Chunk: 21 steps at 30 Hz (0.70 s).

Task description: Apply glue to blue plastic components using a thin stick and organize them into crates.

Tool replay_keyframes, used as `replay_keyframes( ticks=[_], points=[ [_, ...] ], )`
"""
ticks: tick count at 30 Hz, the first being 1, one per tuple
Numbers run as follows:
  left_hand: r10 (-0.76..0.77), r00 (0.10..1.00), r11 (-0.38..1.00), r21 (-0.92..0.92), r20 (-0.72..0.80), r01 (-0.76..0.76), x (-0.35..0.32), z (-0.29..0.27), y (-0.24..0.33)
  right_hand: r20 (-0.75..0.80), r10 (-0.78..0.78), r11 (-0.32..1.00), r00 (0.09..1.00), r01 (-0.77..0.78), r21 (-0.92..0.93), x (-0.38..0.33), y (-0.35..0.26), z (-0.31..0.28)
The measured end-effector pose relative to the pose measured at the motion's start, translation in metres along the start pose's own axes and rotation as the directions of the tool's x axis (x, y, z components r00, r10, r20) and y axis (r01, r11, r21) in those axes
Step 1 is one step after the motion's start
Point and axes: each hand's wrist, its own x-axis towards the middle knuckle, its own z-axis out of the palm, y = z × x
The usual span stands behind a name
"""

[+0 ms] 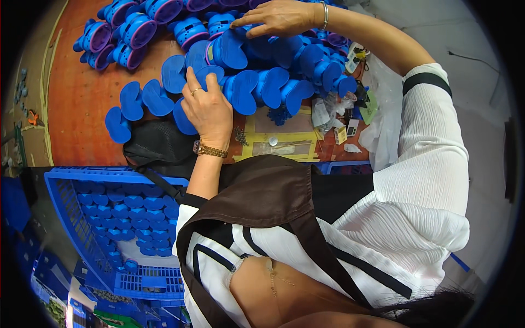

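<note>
My left hand (208, 112), with a ring and a gold-coloured watch, rests its spread fingers among blue bean-shaped plastic parts (244, 92) on the table. Beside its fingertips is another such part (174, 74). Across the far side reaches my right hand (281, 19), a bangle on its wrist. Its fingers are stretched out over a larger-looking blue part (231, 49), fingertips at or near its upper edge; whether they touch is unclear. Several parts lie with flat blue faces toward me. Farther back, blue parts with purple rims (136, 30) are crowded together.
A reddish-brown tabletop (76, 120) has yellow tape along its left side. A black mesh bag (156, 143) lies at the near edge. Below stands a blue crate (117, 176) holding rows of blue parts. Small packets (342, 135) and clear plastic sheeting (385, 128) lie at the right.
</note>
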Motion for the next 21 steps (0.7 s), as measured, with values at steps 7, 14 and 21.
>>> replay_keyframes(
  ticks=[7,14,21],
  points=[
    [0.029,0.999,0.997,-0.073,0.020,-0.027,-0.013,0.001,0.009,-0.014,0.049,0.997,0.999,-0.048,0.065,-0.001,0.003,0.001],
    [-0.064,0.996,0.989,-0.133,0.065,0.072,-0.019,-0.007,0.026,0.155,0.211,0.977,0.965,-0.214,-0.002,0.001,-0.008,0.016],
    [-0.117,0.973,0.993,-0.011,0.201,0.121,-0.017,-0.003,0.032,0.029,0.116,0.993,0.993,-0.115,-0.031,0.003,0.005,0.047]
  ],
)
